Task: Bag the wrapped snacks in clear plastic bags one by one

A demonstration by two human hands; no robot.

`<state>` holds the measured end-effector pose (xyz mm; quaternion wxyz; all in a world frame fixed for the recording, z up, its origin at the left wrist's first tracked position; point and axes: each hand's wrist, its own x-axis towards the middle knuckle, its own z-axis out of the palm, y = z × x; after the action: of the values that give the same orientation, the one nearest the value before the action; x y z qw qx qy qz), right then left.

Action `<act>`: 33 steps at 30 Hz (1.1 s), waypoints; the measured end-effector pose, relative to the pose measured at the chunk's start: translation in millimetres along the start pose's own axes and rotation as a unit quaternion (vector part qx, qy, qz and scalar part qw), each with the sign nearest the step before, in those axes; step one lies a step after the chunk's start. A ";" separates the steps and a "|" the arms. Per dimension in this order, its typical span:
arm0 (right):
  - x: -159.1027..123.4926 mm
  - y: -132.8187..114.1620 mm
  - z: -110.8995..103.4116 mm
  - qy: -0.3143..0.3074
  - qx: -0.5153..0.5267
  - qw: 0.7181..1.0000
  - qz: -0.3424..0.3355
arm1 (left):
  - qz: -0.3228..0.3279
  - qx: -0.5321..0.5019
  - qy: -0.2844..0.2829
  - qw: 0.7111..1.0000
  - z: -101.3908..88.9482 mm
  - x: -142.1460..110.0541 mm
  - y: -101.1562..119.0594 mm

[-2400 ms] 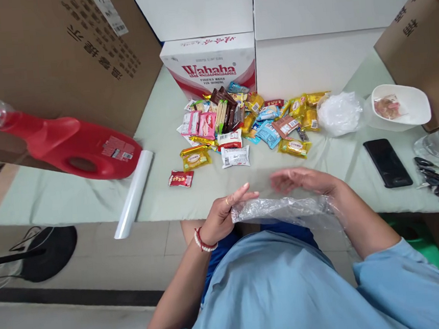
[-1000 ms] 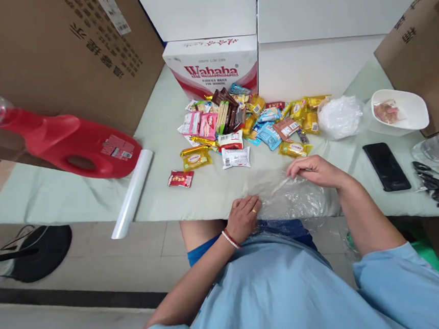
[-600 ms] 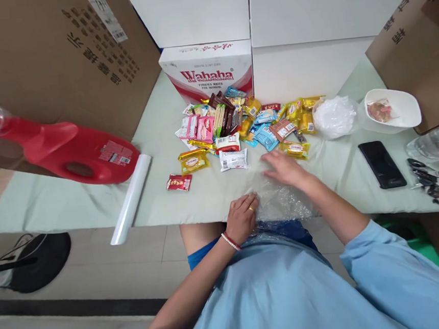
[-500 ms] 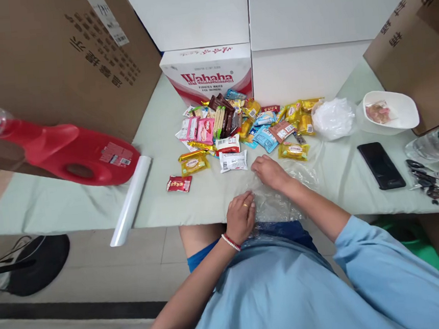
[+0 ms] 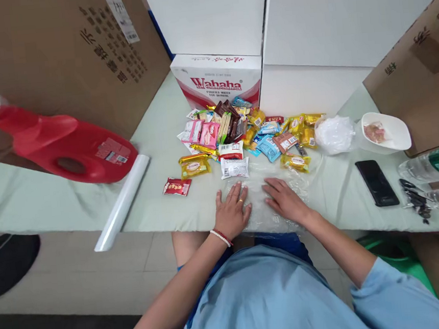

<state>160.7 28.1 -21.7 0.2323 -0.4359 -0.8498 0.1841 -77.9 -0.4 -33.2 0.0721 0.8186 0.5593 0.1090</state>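
A clear plastic bag lies spread on the cloth at the table's front edge. On its left side rests my left hand, fingers stretched out and apart. My right hand lies on the bag's right part, its fingers extended and holding nothing. Just beyond the hands is a pile of small wrapped snacks. A white snack packet and a yellow-wrapped snack sit closest to the bag. Off to the left lies a single red packet.
At left, a red detergent bottle lies beside a white roll that overhangs the edge. Behind the snacks stands a Wahaha carton. Rightward are a white plastic bundle, a white bowl, a phone, keys and bottles.
Both hands have opened from curled fingers to lying flat on the bag. My left hand moved slightly left and forward, and the right came nearer me. The bag looks flatter.
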 end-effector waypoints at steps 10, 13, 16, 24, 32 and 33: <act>60.1 95.0 -78.9 0.047 -0.137 0.984 0.100 | -0.043 0.023 -0.017 0.999 -0.9 4.2 -0.8; 97.7 123.0 -87.8 -0.040 -0.182 0.979 0.080 | -0.039 0.026 -0.014 0.999 -0.8 3.7 -1.2; 118.2 137.8 -85.8 -0.083 -0.172 0.978 0.086 | -0.042 0.025 -0.009 0.999 -1.4 3.2 -1.1; 103.3 130.9 -103.0 0.164 0.161 0.943 0.241 | -0.035 0.021 0.000 0.999 -0.8 2.1 -2.0; 54.7 0.4 -96.5 -0.053 0.118 0.991 0.034 | -0.045 0.020 -0.004 0.999 4.7 2.7 -2.4; 49.0 -14.1 -83.8 -0.087 0.061 0.994 0.022 | -0.046 0.021 -0.004 0.999 4.9 2.5 -2.3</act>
<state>172.9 70.0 66.1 0.1799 -0.4216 -0.8443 0.2776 -77.9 2.8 -38.2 0.0619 0.7939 0.5981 0.0904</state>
